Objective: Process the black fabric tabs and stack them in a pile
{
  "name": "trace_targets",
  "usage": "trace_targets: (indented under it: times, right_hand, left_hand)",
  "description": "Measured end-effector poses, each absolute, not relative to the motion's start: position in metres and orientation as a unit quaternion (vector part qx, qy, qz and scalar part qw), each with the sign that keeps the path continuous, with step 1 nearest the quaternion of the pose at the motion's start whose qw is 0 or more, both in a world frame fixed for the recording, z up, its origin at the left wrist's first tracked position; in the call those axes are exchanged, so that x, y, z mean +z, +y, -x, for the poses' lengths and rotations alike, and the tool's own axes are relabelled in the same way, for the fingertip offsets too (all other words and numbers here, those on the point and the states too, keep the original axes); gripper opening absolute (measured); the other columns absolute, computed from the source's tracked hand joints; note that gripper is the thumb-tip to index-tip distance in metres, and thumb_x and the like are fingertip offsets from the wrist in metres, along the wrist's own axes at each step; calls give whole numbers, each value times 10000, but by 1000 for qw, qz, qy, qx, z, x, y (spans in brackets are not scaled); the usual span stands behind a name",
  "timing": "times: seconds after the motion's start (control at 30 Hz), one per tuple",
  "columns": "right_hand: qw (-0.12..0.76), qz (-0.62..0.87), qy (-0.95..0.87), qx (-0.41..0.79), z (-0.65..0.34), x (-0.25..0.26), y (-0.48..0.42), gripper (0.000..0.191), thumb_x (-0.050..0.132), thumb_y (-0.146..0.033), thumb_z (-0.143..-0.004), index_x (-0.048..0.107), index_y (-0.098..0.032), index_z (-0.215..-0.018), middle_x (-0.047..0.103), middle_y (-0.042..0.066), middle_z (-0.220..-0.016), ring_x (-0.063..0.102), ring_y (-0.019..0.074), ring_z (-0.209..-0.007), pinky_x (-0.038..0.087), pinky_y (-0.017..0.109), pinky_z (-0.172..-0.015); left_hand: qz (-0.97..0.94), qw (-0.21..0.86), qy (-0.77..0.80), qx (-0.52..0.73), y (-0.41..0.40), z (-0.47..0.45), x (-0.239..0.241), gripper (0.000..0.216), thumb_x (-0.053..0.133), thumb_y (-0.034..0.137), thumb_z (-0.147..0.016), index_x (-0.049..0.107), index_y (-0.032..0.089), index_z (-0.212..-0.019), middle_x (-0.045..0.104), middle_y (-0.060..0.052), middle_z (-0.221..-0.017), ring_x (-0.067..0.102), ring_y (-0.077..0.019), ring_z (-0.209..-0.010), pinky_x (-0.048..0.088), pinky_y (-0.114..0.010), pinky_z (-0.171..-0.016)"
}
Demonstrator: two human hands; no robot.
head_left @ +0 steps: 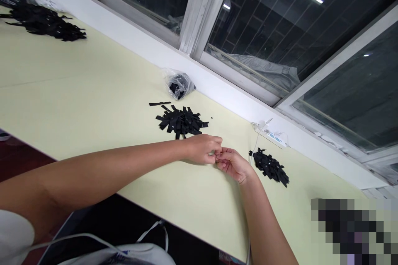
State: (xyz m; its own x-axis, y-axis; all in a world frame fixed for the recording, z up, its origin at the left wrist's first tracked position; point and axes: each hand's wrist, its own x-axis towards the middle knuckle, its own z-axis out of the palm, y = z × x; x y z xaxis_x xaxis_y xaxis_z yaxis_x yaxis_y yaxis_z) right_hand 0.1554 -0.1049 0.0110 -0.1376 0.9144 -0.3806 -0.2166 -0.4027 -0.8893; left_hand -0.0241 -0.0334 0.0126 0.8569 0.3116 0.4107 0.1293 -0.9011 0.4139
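My left hand [203, 148] and my right hand [232, 163] meet fingertip to fingertip just above the pale yellow table [93, 91]. Both are closed in a pinch; whatever sits between the fingers is too small to make out. Just beyond my left hand lies a heap of short black strips [180, 121]. A second heap of black strips [270, 167] lies right of my right hand.
A clear plastic bag with black pieces [178, 85] sits by the white window ledge [217, 87]. One loose black strip [159, 103] lies left of the near heap. A larger black pile [43, 22] lies far left. A white power strip with cable [270, 134] rests near the ledge.
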Motion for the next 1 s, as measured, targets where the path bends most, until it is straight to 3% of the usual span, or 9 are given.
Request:
trace_targets:
  times: [0.2, 0.4, 1.0]
  right_hand:
    - [423, 509, -355, 661, -154, 10, -105, 201, 781, -131, -556, 666, -137, -720, 544, 0, -682, 359, 67, -572, 248, 228, -498]
    - [412, 509, -373, 657, -157, 13, -106, 201, 793, -158, -576, 652, -153, -718, 528, -9, -676, 336, 70, -561, 245, 245, -508]
    - [368, 502, -416, 663, -157, 17, -109, 238, 834, -213, -593, 684, -150, -766, 541, -8, -693, 356, 76, -580, 257, 258, -545]
  left_hand:
    - [-937, 226, 116, 240, -32, 25, 15, 75, 575, 171, -787, 647, 184, -770, 572, 3, -832, 505, -105, -652, 386, -264, -597]
    - [-938, 242, 123, 217, -32, 29, 22, 85, 620, 182, -757, 667, 196, -826, 596, -1, -874, 539, -120, -708, 391, -261, -617]
    - [-928, 305, 122, 175, -27, 27, 22, 75, 651, 175, -699, 691, 193, -759, 596, -4, -828, 535, -126, -700, 417, -251, -623]
